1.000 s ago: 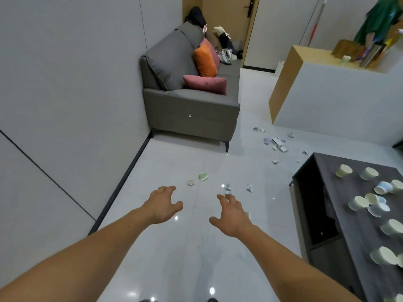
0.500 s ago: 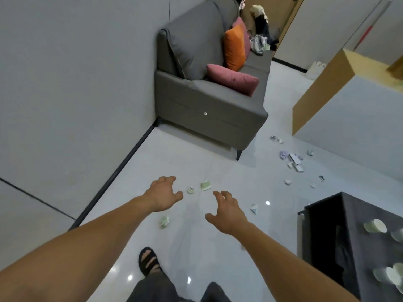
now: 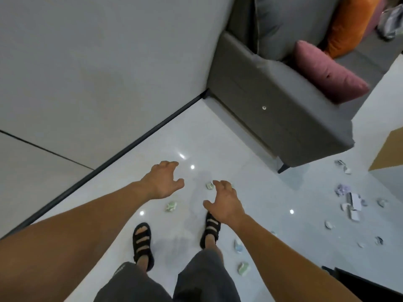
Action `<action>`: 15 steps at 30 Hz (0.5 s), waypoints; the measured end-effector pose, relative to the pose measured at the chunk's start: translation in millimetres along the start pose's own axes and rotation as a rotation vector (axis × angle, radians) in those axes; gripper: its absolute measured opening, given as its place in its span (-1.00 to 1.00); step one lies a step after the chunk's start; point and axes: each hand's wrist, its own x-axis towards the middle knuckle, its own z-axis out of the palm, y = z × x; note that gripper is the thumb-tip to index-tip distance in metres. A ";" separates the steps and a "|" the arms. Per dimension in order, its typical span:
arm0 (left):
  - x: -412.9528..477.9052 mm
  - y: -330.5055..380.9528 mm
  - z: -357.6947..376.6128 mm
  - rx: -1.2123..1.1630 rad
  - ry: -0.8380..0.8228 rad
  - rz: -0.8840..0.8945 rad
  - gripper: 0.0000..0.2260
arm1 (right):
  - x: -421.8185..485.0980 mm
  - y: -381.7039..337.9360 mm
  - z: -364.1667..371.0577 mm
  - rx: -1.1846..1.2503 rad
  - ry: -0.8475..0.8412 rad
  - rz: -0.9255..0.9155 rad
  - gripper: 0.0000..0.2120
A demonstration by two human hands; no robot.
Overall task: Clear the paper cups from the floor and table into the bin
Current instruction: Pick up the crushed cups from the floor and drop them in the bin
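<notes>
Now both arms outstretched, our left hand [image 3: 162, 182] and right hand [image 3: 226, 203] palms down over the floor [image 3: 272, 203], grips wide and empty, crushed paper cup [image 3: 209, 185] just beside the right hand, second cup [image 3: 171, 206] near the left hand

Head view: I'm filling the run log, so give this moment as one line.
left hand: open, empty | right hand: open, empty | crushed green cup: on floor, untouched

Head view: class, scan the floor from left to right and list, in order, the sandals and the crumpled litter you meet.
Left sandal → crumpled green cup → right sandal → crumpled blue cup → purple crumpled scrap.
</notes>
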 end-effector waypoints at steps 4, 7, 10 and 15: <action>56.5 -1.5 37.5 -0.080 -0.002 -0.168 -0.37 | 83.9 46.4 7.3 -0.063 -0.140 -0.033 -0.28; 113.1 -8.3 87.8 -0.110 -0.014 -0.227 -0.39 | 151.3 89.1 32.3 -0.110 -0.191 -0.032 -0.29; 176.5 -24.5 152.9 -0.120 -0.053 -0.232 -0.39 | 223.6 132.3 76.5 -0.136 -0.216 0.006 -0.28; 279.7 -70.8 271.7 -0.163 -0.086 -0.251 -0.40 | 333.5 194.2 178.7 -0.226 -0.243 0.011 -0.22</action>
